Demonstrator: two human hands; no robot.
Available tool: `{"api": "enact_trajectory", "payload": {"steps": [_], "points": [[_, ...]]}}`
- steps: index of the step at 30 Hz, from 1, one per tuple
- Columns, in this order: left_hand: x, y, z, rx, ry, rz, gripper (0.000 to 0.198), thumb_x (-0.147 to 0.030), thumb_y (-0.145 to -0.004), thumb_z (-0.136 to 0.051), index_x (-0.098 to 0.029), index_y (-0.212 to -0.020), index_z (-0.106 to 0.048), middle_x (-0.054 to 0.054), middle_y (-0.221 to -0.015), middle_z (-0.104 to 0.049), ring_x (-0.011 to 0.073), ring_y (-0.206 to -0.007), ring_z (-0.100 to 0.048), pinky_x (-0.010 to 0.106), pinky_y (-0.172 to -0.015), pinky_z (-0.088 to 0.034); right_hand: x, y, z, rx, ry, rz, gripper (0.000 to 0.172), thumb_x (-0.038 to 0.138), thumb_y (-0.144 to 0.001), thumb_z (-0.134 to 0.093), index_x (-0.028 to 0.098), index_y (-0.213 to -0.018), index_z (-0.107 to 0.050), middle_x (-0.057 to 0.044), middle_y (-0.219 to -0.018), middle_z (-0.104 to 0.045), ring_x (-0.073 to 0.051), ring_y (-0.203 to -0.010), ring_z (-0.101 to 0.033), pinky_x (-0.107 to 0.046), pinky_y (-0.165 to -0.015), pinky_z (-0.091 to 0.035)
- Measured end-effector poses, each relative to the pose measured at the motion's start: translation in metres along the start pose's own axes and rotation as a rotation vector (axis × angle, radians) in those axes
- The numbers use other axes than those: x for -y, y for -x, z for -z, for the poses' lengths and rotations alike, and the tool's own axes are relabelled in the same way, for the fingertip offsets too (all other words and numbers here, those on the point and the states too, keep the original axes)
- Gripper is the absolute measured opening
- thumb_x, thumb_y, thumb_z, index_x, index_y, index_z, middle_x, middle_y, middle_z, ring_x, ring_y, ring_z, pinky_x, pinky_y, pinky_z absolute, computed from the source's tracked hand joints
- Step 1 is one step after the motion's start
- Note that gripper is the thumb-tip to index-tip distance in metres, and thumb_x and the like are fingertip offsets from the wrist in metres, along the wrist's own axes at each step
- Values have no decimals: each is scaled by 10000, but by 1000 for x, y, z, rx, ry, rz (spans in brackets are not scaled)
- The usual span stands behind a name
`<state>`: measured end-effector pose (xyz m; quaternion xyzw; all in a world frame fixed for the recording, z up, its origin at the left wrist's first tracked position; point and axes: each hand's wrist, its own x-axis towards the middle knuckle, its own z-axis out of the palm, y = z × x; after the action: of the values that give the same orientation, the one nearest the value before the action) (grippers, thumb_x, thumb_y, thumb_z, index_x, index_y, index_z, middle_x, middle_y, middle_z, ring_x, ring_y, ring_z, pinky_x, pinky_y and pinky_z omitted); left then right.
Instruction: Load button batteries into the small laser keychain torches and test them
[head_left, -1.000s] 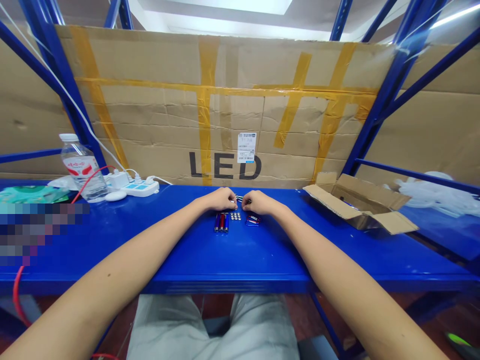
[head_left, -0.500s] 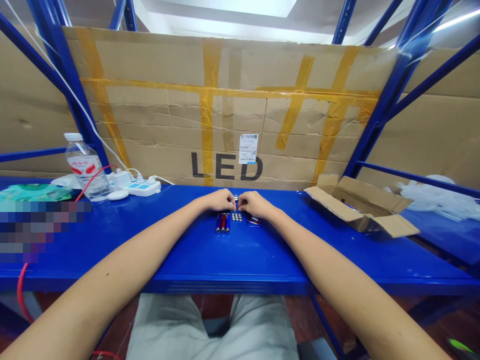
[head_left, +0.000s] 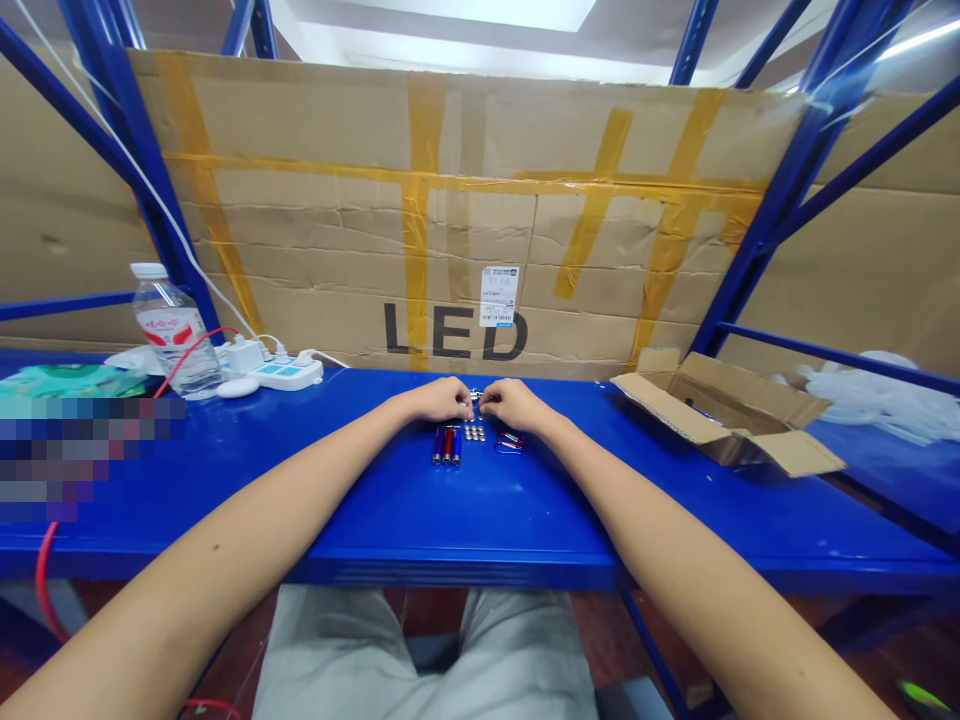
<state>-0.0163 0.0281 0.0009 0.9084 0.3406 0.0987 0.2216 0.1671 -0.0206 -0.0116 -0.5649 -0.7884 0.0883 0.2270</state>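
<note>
My left hand (head_left: pixel 448 399) rests at the far part of the blue table, its fingers pinched together; whatever they grip is too small to make out. Facing it a small gap away, my right hand (head_left: pixel 512 404) is also closed in a pinch, its content hidden. Small silvery pieces (head_left: pixel 475 395) show between and behind the hands. Just in front lie several small round silver button cells (head_left: pixel 475 433) in tight rows. Left of these, three slim metallic tubes (head_left: pixel 448 446), blue and red, lie side by side. Below my right hand is a little heap of red and blue metal clips (head_left: pixel 510 443).
An open cardboard box (head_left: pixel 720 415) sits on the right of the blue table (head_left: pixel 450 520). At the left stand a water bottle (head_left: pixel 176 335) and a white power strip (head_left: pixel 289 374) with cables. A large cardboard sheet (head_left: pixel 337 230) walls off the back.
My right hand has shifted slightly up and away from my left, uncovering more of the clips. My left hand stays about where it was, and the view has tilted a little.
</note>
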Motion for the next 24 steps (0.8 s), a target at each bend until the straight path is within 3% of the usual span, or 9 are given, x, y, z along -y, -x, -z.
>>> {"api": "enact_trajectory", "payload": {"steps": [10, 24], "points": [[-1, 0, 0, 6, 52, -3, 151, -279, -714, -692, -138, -756, -727, -2, -668, -651, 127, -641, -517, 242, -604, -369, -5, -2, -3, 102, -64, 20, 103, 130, -773, -657, 148, -800, -754, -15, -768, -725, -137, -729, -613, -208, -644, -399], [3, 0, 4, 56, 104, 8, 249, -358, -644, -740, -147, -776, -730, 4, -705, -669, 141, -682, -543, 254, -625, -369, -4, 0, -2, 139, -114, 39, 117, 150, -775, -646, 135, -823, -752, -36, -817, -733, -154, -768, -624, -230, -691, -426]]}}
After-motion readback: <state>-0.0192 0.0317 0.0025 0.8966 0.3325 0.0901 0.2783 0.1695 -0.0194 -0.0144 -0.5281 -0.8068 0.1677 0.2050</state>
